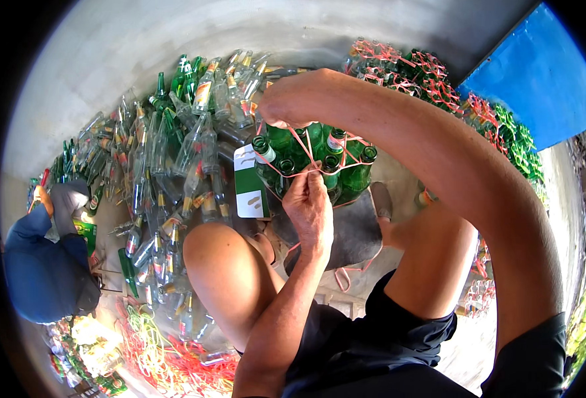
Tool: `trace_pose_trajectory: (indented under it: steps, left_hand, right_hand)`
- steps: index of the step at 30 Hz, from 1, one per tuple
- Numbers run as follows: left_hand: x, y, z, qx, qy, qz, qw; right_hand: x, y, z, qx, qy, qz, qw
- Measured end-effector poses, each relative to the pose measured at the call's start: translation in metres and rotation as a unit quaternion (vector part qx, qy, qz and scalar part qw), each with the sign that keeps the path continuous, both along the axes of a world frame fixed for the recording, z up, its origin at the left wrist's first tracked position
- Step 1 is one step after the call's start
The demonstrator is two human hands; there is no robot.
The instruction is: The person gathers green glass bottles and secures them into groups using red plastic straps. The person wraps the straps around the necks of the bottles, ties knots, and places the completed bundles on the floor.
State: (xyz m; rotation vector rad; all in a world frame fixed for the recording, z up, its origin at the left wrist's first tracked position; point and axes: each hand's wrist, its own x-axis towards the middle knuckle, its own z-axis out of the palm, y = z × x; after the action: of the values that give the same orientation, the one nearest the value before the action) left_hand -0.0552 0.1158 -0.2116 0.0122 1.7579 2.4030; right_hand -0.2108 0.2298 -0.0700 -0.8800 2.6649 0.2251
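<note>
A cluster of green glass bottles (355,174) stands upright on a dark pad (350,234) between my knees. Pink plastic strap (342,168) runs around and across the bottle necks. My left hand (311,201) pinches the strap between thumb and fingertips at the near side of the cluster. Over the far left bottles, my right hand (287,104) is curled, with strap lines leading up into it; its fingertips are mostly hidden. A green and white card-like piece (249,191) lies against the cluster's left side.
Loose clear and green bottles (148,154) are heaped at left. Strapped bottle bundles (397,67) line the back right, near a blue panel (541,79). Tangled strap (173,358) lies at lower left. Another person (49,273) sits at far left.
</note>
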Motion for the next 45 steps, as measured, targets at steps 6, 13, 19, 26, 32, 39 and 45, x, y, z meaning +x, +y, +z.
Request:
trace_pose_trajectory:
  steps: [6,13,19,26,32,39,45]
  left_hand:
    - [0.001,-0.002,0.003,0.012,-0.019,-0.002,1.0]
    - [0.001,-0.017,0.005,0.008,-0.033,0.003,0.999]
    - [0.002,-0.023,-0.006,-0.01,-0.03,0.006,0.999]
    - [0.008,-0.017,0.003,-0.041,-0.02,-0.025,0.999]
    - [0.01,-0.013,-0.002,-0.097,-0.038,0.018,0.994]
    - [0.014,-0.011,0.005,-0.131,-0.033,-0.01,0.991]
    - [0.014,-0.014,0.002,-0.143,-0.01,-0.041,0.989]
  right_hand:
    - [0.013,-0.012,0.0,0.001,-0.004,-0.065,0.998]
    - [0.006,-0.017,0.01,-0.041,-0.132,-0.17,0.976]
    - [-0.012,0.006,-0.03,-0.093,-0.151,-0.205,0.963]
    - [0.086,0.068,-0.027,-0.367,0.193,-0.106,0.904]
    - [0.246,0.099,-0.034,-0.521,0.261,-0.391,0.713]
    - [0.414,0.152,-0.152,-0.652,0.205,-0.62,0.385]
    - [0.49,0.154,-0.248,-0.665,0.24,-0.668,0.231]
